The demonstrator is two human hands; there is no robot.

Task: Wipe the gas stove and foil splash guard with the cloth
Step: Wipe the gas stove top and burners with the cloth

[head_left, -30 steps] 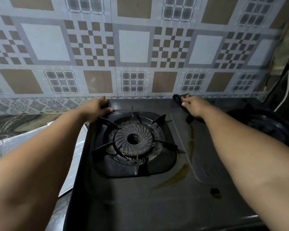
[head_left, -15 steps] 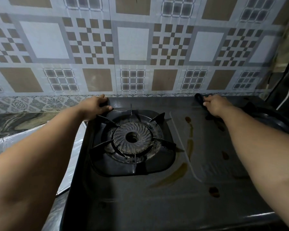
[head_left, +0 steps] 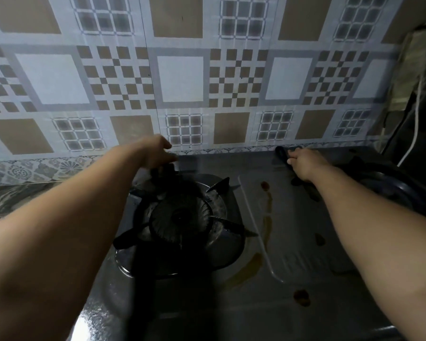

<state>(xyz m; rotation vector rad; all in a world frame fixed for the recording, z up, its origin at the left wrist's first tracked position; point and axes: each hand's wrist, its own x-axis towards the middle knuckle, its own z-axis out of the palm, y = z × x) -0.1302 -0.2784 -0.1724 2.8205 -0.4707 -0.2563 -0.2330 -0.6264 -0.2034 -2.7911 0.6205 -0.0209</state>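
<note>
Our right hand [head_left: 303, 164] presses a dark cloth [head_left: 282, 152] on the gas stove [head_left: 293, 242] at its back edge (brown spills nearby), while our left hand [head_left: 155, 153], fingers loosely curled, holds nothing we can see.

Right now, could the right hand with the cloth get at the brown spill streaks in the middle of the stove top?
Probably yes: the right hand holds the cloth at the back edge, and the brown streaks lie uncovered just nearer the person.
</note>
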